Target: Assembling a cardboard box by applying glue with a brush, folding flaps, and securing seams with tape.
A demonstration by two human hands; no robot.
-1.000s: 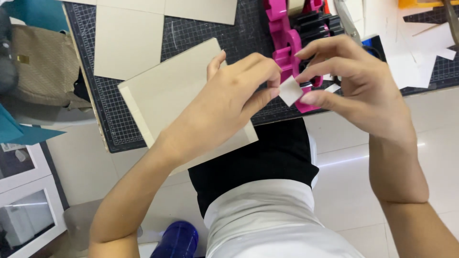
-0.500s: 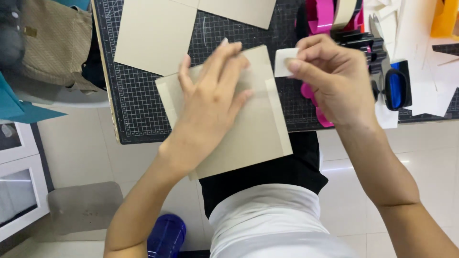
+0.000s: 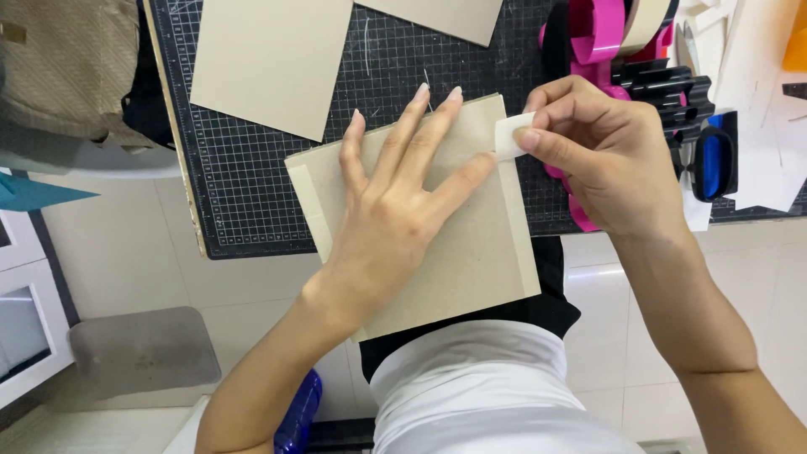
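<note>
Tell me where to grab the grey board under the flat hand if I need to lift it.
Probably the near edge of the grey board: it overhangs the cutting mat toward the body, so fingers can get underneath. Come from the near right; the left hand presses its middle, the right hand holds tape at its far edge.

My left hand (image 3: 395,193) lies flat, fingers spread, on a grey board square (image 3: 437,244) that overhangs the near edge of the black gridded cutting mat (image 3: 252,210). My right hand (image 3: 614,160) pinches a small white tape piece (image 3: 510,136) at the board's upper right corner. Pink tape dispenser (image 3: 593,34) just behind. Second board (image 3: 269,59) lies farther up the mat.
</note>
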